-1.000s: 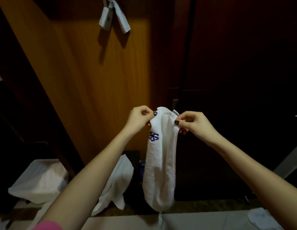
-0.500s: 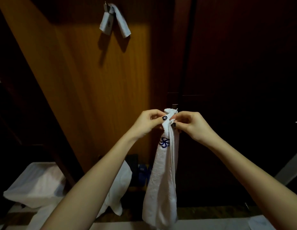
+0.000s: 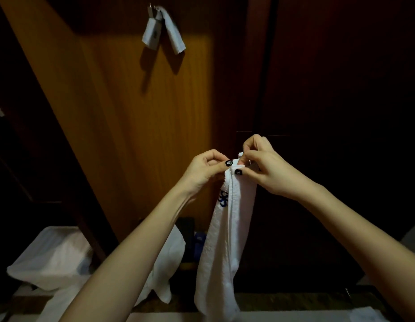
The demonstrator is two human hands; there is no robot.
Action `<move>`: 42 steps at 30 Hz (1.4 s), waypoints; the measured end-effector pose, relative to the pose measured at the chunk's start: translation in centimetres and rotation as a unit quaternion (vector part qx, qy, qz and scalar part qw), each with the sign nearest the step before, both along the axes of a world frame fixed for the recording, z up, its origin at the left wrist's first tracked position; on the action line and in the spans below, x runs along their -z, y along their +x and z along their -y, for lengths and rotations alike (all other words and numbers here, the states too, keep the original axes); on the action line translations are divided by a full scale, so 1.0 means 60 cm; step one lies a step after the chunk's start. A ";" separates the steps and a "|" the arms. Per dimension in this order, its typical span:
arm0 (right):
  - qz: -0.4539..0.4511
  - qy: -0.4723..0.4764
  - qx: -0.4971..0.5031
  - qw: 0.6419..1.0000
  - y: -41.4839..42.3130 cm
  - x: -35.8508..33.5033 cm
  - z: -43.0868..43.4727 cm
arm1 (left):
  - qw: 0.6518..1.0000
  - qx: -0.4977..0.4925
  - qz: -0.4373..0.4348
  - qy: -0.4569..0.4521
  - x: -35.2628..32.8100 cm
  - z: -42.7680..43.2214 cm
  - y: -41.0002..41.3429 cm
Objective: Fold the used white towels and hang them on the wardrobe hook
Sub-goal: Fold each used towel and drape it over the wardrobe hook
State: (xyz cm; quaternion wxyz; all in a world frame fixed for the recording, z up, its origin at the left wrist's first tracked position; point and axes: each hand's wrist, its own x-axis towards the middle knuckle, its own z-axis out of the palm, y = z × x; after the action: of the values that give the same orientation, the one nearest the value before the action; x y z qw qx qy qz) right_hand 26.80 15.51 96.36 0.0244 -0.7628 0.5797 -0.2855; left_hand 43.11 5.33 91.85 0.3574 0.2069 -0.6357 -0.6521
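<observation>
Wardrobe front fills the view: a lit orange-brown wood panel (image 3: 132, 135) on the left, much darker panels (image 3: 341, 89) to the right, w/ a vertical seam btw them. High on the lit panel sits a metal hook (image 3: 152, 8); a small white towel (image 3: 163, 31) is draped over it, both ends hanging, shadow cast on the wood below.

In front of the seam, L hand (image 3: 202, 173) and R hand (image 3: 269, 168) are held almost together. Each pinches the top edge of a white towel (image 3: 222, 252), thumb and curled fingers closed on the cloth; nails are dark. This towel hangs straight down as a narrow folded strip, blue logo (image 3: 223, 199) near the top on its left side, bottom end close to a pale surface (image 3: 167, 318) along the lower edge of the view.

Low left, a heap of white cloth (image 3: 53, 256) lies by the wardrobe's foot; more white cloth (image 3: 171, 263) hangs just behind the L forearm. Something blue (image 3: 199, 242) sits in the dark gap beside it, too dim to ID. A brownish floor strip (image 3: 283, 300) runs under the dark panels.
</observation>
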 end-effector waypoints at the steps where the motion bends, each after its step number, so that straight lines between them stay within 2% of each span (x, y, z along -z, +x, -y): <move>1: -0.001 -0.004 -0.003 1.000 0.002 -0.002 0.001 | 1.000 -0.006 -0.004 -0.010 -0.004 0.000 0.001; 5: 0.033 0.011 0.000 0.999 0.008 -0.007 0.007 | 0.999 -0.016 -0.014 -0.045 -0.016 -0.001 0.006; 13: 0.129 -0.011 0.028 0.991 0.022 -0.007 0.015 | 0.997 -0.028 -0.048 -0.054 -0.020 -0.008 0.016; 16: 0.125 -0.052 0.043 0.990 0.025 -0.008 0.018 | 0.996 -0.008 -0.076 -0.034 -0.015 -0.012 0.022; 18: 0.098 -0.060 0.052 0.992 0.026 -0.007 0.020 | 0.996 -0.019 -0.060 -0.062 -0.013 -0.013 0.022; 21: 0.063 -0.020 0.055 0.996 0.017 -0.010 0.019 | 0.992 -0.056 -0.043 -0.101 -0.009 -0.015 0.017; 24: 0.089 0.012 0.052 0.995 -0.010 -0.017 0.006 | 0.983 -0.113 -0.044 -0.138 -0.008 -0.008 0.022; 30: 0.132 0.101 0.003 0.986 -0.045 -0.013 -0.007 | 0.985 -0.095 -0.060 -0.134 -0.011 -0.011 0.029; 38: 0.014 0.129 0.025 0.991 -0.044 -0.021 0.014 | 0.989 -0.067 -0.060 -0.119 -0.027 -0.004 0.037; 42: 0.088 0.152 -0.031 0.984 -0.044 -0.018 0.015 | 0.985 -0.091 -0.055 -0.136 -0.028 0.006 0.045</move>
State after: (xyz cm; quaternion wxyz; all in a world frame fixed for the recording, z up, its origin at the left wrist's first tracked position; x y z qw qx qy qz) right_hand 24.15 14.59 97.44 0.2001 -0.7395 0.5882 -0.2592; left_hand 45.78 4.95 93.51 0.4744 0.1771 -0.6764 -0.5348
